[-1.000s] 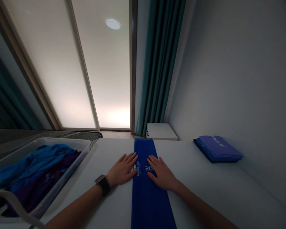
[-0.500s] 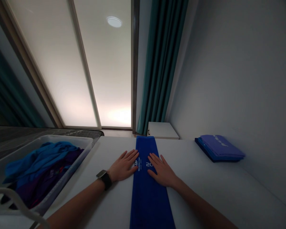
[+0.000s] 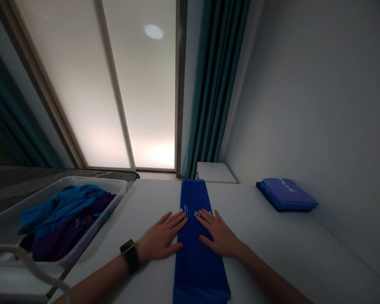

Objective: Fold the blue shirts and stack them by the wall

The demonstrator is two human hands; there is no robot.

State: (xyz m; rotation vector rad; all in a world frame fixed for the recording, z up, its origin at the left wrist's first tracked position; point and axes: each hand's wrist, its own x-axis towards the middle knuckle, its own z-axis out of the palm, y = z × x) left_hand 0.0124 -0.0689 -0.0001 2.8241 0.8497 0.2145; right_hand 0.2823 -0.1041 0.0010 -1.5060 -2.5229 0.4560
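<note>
A blue garment (image 3: 200, 266), folded into a long narrow strip with white print, lies lengthwise on the white table (image 3: 148, 198). My left hand (image 3: 162, 236) rests flat at its left edge, fingers stretched, fingertips on the cloth. On the right side of the strip, my right hand (image 3: 220, 233) lies flat with fingers spread, partly covering the white print. Neither hand grips anything. A dark smartwatch (image 3: 130, 255) is on my left wrist.
At left stands a white plastic basket (image 3: 117, 185) holding loose blue and purple clothes (image 3: 66, 215). A stack of folded garments (image 3: 286, 194), purple on top, sits at right by the wall. A white cable (image 3: 34, 270) curves at lower left; a white cabinet (image 3: 215, 173) stands beyond the table.
Both hands have slid along the strip toward me, still flat. The near end of the blue garment now shows at the bottom of the view, which has shifted slightly.
</note>
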